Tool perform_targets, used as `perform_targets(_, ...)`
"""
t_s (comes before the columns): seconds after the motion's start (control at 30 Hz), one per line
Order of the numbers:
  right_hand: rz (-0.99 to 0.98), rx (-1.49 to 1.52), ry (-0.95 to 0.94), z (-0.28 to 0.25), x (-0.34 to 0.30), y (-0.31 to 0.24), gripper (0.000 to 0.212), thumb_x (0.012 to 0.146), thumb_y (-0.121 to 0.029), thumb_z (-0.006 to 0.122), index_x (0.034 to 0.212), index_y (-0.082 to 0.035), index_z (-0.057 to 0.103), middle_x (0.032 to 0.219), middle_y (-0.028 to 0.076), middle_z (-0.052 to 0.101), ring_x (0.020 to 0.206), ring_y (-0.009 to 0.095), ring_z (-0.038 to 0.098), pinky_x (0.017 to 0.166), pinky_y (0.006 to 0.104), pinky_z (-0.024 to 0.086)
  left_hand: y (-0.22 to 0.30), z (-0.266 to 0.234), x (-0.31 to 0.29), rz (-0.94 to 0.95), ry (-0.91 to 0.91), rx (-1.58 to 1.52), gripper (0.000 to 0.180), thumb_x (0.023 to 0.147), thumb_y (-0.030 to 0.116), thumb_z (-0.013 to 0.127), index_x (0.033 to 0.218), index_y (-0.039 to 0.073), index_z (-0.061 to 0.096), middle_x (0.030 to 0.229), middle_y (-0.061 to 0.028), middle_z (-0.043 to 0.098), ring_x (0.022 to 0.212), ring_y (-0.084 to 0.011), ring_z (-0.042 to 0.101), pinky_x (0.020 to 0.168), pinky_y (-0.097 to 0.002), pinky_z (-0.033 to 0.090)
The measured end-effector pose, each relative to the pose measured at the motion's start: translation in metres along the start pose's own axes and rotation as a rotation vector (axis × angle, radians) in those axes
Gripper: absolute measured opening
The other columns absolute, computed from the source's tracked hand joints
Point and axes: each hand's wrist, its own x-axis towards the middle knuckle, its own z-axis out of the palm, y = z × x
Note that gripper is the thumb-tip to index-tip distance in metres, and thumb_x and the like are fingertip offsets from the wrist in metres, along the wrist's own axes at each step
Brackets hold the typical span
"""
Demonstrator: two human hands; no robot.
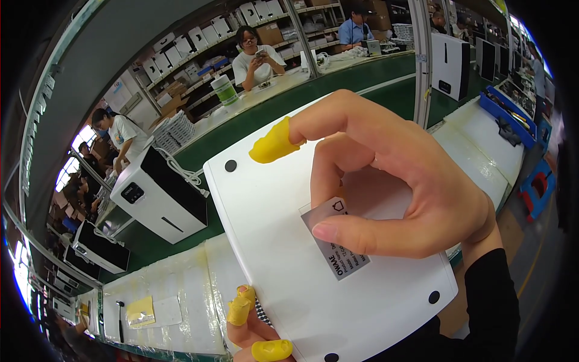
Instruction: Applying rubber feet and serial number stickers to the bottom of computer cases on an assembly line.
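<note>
A white, flat-faced appliance (pixel 283 241) with round black feet at its corners is tilted up in front of me. My left hand (pixel 253 332), with yellow finger covers, grips its lower left edge; part of that hand is hidden behind it. Over the white face, my right hand (pixel 410 181) pinches a grey printed label (pixel 341 250) between thumb and a bent finger. The label has a clear margin at its upper end; whether its lower end touches the face I cannot tell. A yellow cover wraps the right index finger, which is held away from the label.
Black-and-white appliances with cables, one nearby (pixel 160 196), stand along the green conveyor (pixel 223 127) on the left. A yellow sheet (pixel 140 311) and a black-handled tool (pixel 120 320) lie on the plastic-covered bench. At right is a blue tray (pixel 509 114). People work across the line.
</note>
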Motion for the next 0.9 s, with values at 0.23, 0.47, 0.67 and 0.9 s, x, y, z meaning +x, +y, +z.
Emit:
perform_targets(0.23,0.013,0.006,-0.004,0.003,0.002,-0.001,0.054,0.078,0.002,0.064,0.127,-0.002,0.042,0.073,0.005,0.061,0.066,0.010,0.059,0.068,0.0250,0.046,-0.014,-0.020,0.003,-0.045,0.028,-0.156,0.034,0.095,0.015,0.049,0.127,0.001,0.047,0.134,-0.0138,0.048,0.127,-0.0225,0.046,0.110,-0.0360,0.039)
perform_targets(0.47,-0.251,-0.425,-0.022,-0.002,0.002,-0.002,0.026,0.071,-0.002,0.072,0.095,-0.007,0.066,0.078,0.000,0.063,0.067,0.018,0.060,0.068,0.0307,0.051,0.004,0.001,0.005,0.052,0.012,0.163,0.028,0.094,0.012,0.051,0.118,-0.002,0.051,0.129,-0.0133,0.050,0.126,-0.0238,0.047,0.110,-0.0344,0.039)
perform_targets(0.67,-0.412,-0.998,0.101,-0.006,0.028,0.008,0.037,0.069,-0.012,0.072,0.105,-0.010,0.063,0.100,0.005,0.062,0.086,0.026,0.059,0.080,0.0353,0.049,0.047,0.039,0.032,0.347,-0.451,0.003,0.044,0.087,0.028,0.061,0.115,-0.004,0.046,0.142,-0.0175,0.033,0.132,-0.0341,0.038,0.112,-0.0439,0.033)
perform_targets(0.9,-0.019,-0.570,0.380,-0.025,0.012,0.028,0.029,0.090,-0.008,0.060,0.117,-0.002,0.055,0.078,0.004,0.061,0.074,0.010,0.060,0.080,0.0289,0.047,0.056,0.069,0.042,0.319,-0.028,0.087,0.070,0.071,0.034,0.053,0.128,-0.003,0.034,0.146,-0.0288,0.022,0.140,-0.0380,0.019,0.106,-0.0566,0.032)
